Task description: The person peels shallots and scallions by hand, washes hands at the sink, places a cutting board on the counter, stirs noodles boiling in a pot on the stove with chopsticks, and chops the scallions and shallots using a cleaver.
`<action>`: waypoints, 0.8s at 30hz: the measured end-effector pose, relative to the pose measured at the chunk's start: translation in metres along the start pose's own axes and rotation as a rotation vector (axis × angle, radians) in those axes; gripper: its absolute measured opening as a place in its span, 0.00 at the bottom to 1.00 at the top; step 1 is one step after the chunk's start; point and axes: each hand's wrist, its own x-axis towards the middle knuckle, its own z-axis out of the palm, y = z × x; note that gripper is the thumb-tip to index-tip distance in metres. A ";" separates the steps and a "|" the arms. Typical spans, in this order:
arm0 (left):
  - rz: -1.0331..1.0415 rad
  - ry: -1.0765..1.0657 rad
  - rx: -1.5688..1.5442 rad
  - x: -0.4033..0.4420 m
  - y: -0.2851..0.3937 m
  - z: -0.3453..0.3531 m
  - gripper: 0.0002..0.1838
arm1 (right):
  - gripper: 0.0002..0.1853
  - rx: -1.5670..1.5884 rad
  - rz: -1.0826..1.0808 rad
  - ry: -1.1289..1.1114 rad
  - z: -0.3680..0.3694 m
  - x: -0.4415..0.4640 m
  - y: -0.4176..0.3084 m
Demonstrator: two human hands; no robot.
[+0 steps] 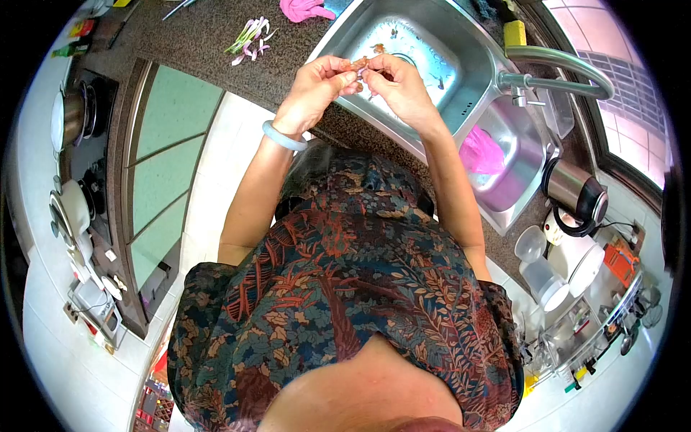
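Over the near-left edge of the sink (344, 27), my two hands meet at a small reddish-brown piece with papery-looking skin (358, 66). My left hand (322, 88), with a pale bangle on its wrist, pinches one side of it. From the other side, the fingertips of my right hand (400, 89) pinch it too. The fingers cover much of the piece, so its exact kind cannot be made out. Brown scraps (378, 49) lie in the basin just beyond my fingers. Thin pale-green and purple-white stalks (250, 37) rest on the dark counter to the left.
A curved faucet (561, 57) arches over the sink's right side. The second basin holds a pink plastic bag (482, 150). Beside it stands a metal kettle (572, 189). A pink glove-like item (306, 9) and a yellow sponge (515, 33) lie around the sink.
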 end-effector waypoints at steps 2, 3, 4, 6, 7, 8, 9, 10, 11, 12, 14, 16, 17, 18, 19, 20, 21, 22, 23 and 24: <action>-0.052 -0.121 -0.074 0.000 0.000 -0.008 0.10 | 0.16 0.052 0.031 -0.041 -0.003 -0.002 -0.006; -0.052 -0.121 -0.074 0.001 0.002 -0.011 0.10 | 0.15 0.103 0.062 -0.081 -0.005 -0.003 -0.011; -0.099 -0.188 -0.111 0.001 0.005 -0.014 0.11 | 0.15 0.103 0.062 -0.081 -0.006 -0.004 -0.015; -0.147 -0.254 -0.150 0.003 0.006 -0.021 0.13 | 0.14 0.183 0.177 -0.125 -0.007 -0.005 -0.018; -0.184 -0.350 -0.197 0.006 0.005 -0.026 0.14 | 0.14 0.183 0.178 -0.125 -0.007 -0.005 -0.015; -0.221 -0.446 -0.245 0.008 0.004 -0.029 0.15 | 0.14 0.301 0.208 -0.135 -0.006 -0.006 -0.008; -0.220 -0.446 -0.245 0.007 0.006 -0.028 0.15 | 0.13 0.420 0.238 -0.145 -0.004 -0.006 -0.007; -0.240 -0.459 -0.278 0.005 0.008 -0.026 0.13 | 0.13 0.419 0.238 -0.145 -0.003 -0.006 -0.007; -0.261 -0.472 -0.311 0.005 0.009 -0.025 0.11 | 0.12 0.455 0.229 -0.128 0.000 -0.007 -0.006; -0.262 -0.474 -0.312 0.006 0.007 -0.025 0.11 | 0.12 0.490 0.221 -0.110 0.002 -0.008 -0.007; -0.229 -0.401 -0.258 0.009 0.002 -0.027 0.11 | 0.11 0.414 0.182 -0.104 0.000 -0.009 -0.009; -0.185 -0.307 -0.194 0.005 0.008 -0.019 0.12 | 0.11 0.339 0.144 -0.101 0.000 -0.007 -0.007; -0.140 -0.217 -0.129 0.003 0.009 -0.014 0.13 | 0.11 0.283 0.112 -0.068 0.000 -0.005 -0.003; -0.139 -0.219 -0.130 0.003 0.007 -0.011 0.13 | 0.12 0.227 0.080 -0.034 0.001 -0.003 -0.003; -0.031 -0.149 -0.021 0.003 0.004 -0.008 0.12 | 0.12 0.226 0.080 -0.034 0.001 -0.003 -0.004; 0.077 -0.077 0.088 0.003 0.002 -0.005 0.11 | 0.12 0.141 0.083 0.039 0.002 -0.004 -0.005; 0.077 -0.077 0.088 -0.001 0.004 0.002 0.11 | 0.13 0.057 0.085 0.110 0.004 -0.003 -0.007; 0.190 0.041 0.252 -0.007 0.007 0.010 0.11 | 0.13 0.057 0.084 0.109 0.005 -0.003 -0.006; 0.304 0.159 0.415 -0.012 0.009 0.017 0.10 | 0.14 0.045 0.081 0.144 0.005 -0.002 -0.004; 0.325 0.199 0.475 -0.013 0.009 0.020 0.09 | 0.14 0.033 0.079 0.177 0.006 -0.001 -0.003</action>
